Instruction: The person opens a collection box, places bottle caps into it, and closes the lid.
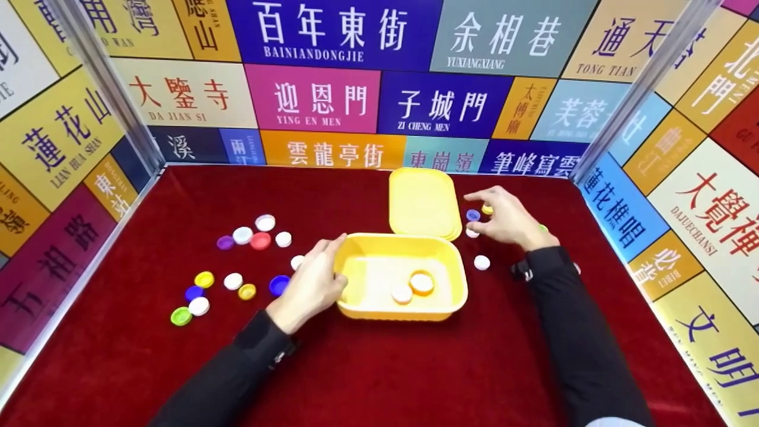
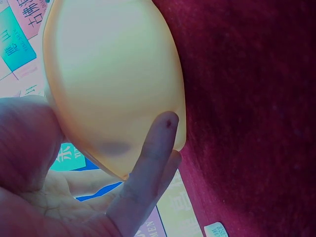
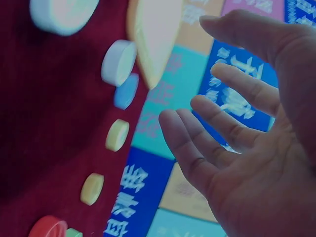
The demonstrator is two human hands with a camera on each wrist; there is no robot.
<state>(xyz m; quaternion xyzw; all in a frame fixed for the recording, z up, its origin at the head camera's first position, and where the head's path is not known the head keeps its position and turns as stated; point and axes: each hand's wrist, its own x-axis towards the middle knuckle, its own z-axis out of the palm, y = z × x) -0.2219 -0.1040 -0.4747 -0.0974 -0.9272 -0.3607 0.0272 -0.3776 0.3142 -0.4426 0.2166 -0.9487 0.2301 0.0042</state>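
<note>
My left hand grips the left side of a yellow plastic box, thumb at the rim and a finger lying along the outer wall. Inside the box lie a white cap and an orange-edged cap. To the right of the box, my right hand hovers with fingers spread, holding nothing. Near its fingertips are a blue bottle cap, a white cap and a yellow cap; the hand partly covers others.
A yellow lid lies flat behind the box. Several loose caps in mixed colours, among them a red cap and a green cap, are scattered left on the dark red cloth. Another white cap lies right of the box. Printed panels wall the back and sides.
</note>
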